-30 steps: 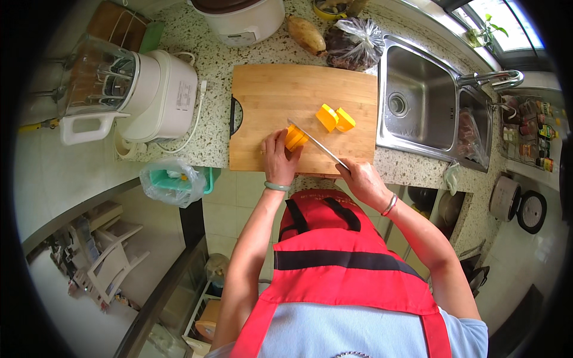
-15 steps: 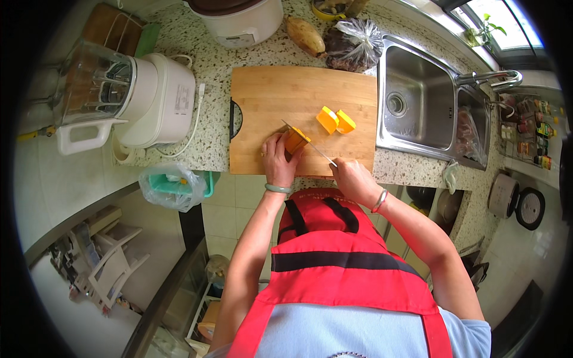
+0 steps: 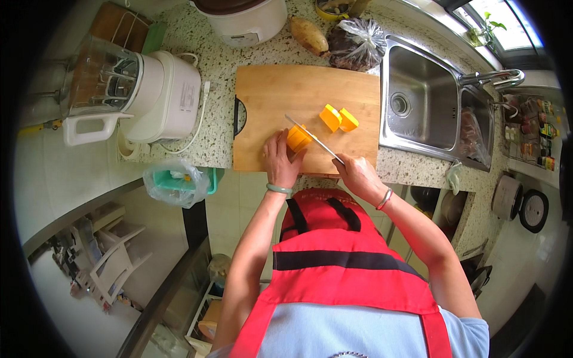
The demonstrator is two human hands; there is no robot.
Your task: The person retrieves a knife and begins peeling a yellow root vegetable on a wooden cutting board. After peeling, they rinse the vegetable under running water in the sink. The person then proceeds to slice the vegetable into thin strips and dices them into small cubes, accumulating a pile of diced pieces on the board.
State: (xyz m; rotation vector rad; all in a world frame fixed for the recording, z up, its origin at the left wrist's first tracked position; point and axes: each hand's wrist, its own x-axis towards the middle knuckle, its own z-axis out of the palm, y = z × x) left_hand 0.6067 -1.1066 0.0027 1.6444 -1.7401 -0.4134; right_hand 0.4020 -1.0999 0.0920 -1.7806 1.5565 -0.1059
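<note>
On the wooden cutting board (image 3: 274,89), my left hand (image 3: 281,162) is closed round a chunk of orange pumpkin (image 3: 298,139) near the board's front edge. My right hand (image 3: 360,180) grips the handle of a kitchen knife (image 3: 323,145). The blade slants up to the left and lies along the right side of the chunk; whether it has cut in, I cannot tell. Two cut pumpkin pieces, one (image 3: 330,118) on the left and the other (image 3: 348,120) touching it, lie beyond the knife to the right.
A steel sink (image 3: 418,142) adjoins the board's right side. At left stands a white blender (image 3: 161,101); below it hangs a lined green bin (image 3: 212,180). Behind the board are a white cooker (image 3: 250,27), a brown tuber (image 3: 309,37) and a dark-filled plastic bag (image 3: 358,46).
The knife has turned, so more of its blade shows, and the chunk shows more bright orange. My left hand still holds it. The whole view has shifted slightly.
</note>
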